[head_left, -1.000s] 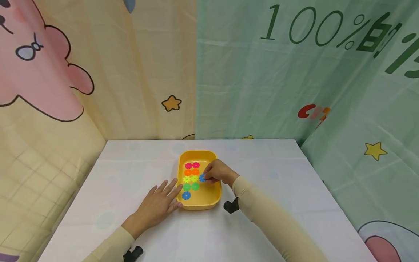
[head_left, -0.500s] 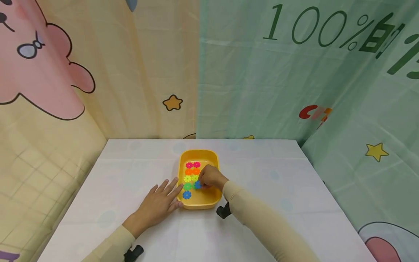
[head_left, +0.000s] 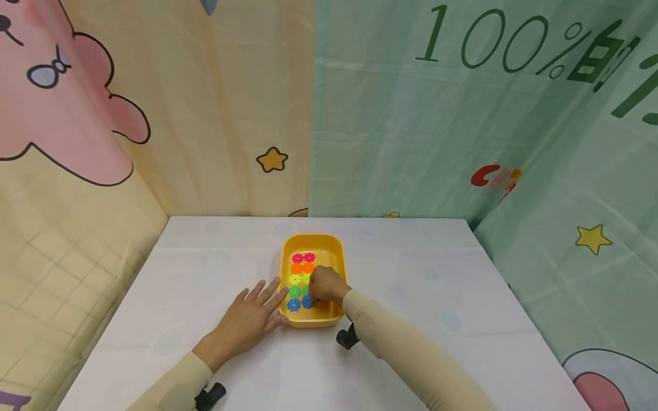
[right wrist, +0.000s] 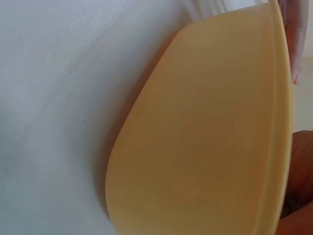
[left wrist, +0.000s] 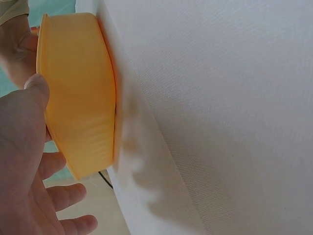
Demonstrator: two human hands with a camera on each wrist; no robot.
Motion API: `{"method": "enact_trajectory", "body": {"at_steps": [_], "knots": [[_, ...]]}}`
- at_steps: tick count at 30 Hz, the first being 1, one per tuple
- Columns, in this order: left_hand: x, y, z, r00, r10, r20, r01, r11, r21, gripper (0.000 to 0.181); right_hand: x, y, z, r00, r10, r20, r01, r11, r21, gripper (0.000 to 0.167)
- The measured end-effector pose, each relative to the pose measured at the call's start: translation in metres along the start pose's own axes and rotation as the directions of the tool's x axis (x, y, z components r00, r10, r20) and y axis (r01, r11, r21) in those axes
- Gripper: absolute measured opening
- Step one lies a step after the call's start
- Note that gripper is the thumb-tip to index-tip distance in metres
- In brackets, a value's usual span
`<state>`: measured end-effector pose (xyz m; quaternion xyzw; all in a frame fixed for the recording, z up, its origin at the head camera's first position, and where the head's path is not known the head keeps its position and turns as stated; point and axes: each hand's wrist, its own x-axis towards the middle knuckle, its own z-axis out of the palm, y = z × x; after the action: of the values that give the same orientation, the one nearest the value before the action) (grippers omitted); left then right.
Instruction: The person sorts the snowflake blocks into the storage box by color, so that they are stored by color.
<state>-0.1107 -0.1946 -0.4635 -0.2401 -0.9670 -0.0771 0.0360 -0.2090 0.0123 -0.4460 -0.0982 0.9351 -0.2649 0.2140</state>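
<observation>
A yellow tray (head_left: 329, 321) holds small flower-shaped pieces in two columns, with pink, orange, yellow-green, green and blue rows from back to front. My right hand (head_left: 328, 285) is inside the tray and pinches a blue flower piece (head_left: 308, 301), which lies level with the other blue flower piece (head_left: 293, 305) on its left. The knuckles partly cover the green flower piece behind it. With fingers spread and straight, my left hand (head_left: 247, 319) touches the tray's left rim. In the left wrist view, the left thumb (left wrist: 38, 90) rests at the rim of the tray wall (left wrist: 80, 93).
The tray stands on a white-covered table (head_left: 411, 262). Printed curtains (head_left: 231, 114) hang behind the table and along both sides. A black wrist device (head_left: 209, 396) sits below the left sleeve, and another black device (head_left: 347, 337) below the right.
My right hand has carried the blue flower piece toward the front left of the tray, down beside the other blue one. The left hand has stayed at the rim.
</observation>
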Motion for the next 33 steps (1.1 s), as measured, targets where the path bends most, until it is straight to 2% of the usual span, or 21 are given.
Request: {"method": "enact_trajectory", "body": {"at_steps": [10, 16, 18, 21, 25, 29, 33], "knots": [[0.0, 0.0, 0.001, 1.0, 0.01, -0.022, -0.01, 1.0, 0.002, 0.066, -0.005, 0.001, 0.002, 0.999, -0.027, -0.03, 0.025, 0.997, -0.077, 0.02], [0.001, 0.0, 0.001, 1.0, 0.004, -0.008, -0.004, 1.0, -0.003, 0.067, -0.002, 0.003, 0.004, 0.999, -0.029, -0.03, 0.027, 0.997, -0.067, 0.02], [0.0, -0.001, 0.0, 1.0, 0.0, 0.001, 0.0, 1.0, -0.004, 0.067, -0.002, 0.003, 0.004, 0.999, -0.028, -0.029, 0.027, 0.999, -0.021, 0.019], [0.0, -0.002, 0.0, 1.0, -0.004, 0.011, 0.004, 1.0, -0.002, 0.067, -0.002, 0.005, 0.003, 1.0, -0.02, -0.016, 0.022, 0.994, 0.107, 0.017], [0.001, -0.001, 0.001, 1.0, -0.009, 0.017, 0.009, 1.0, -0.002, 0.067, -0.003, 0.009, -0.005, 1.0, -0.012, 0.017, 0.006, 0.946, 0.324, 0.013], [0.002, -0.001, 0.001, 1.0, -0.005, 0.02, 0.005, 1.0, -0.016, 0.066, -0.006, 0.017, -0.021, 0.999, -0.01, 0.031, -0.007, 0.867, 0.499, 0.009], [0.007, -0.001, 0.002, 1.0, 0.004, 0.011, -0.003, 1.0, -0.031, 0.065, -0.012, 0.032, -0.043, 1.0, 0.011, -0.026, 0.007, 0.805, 0.593, 0.004]]}}
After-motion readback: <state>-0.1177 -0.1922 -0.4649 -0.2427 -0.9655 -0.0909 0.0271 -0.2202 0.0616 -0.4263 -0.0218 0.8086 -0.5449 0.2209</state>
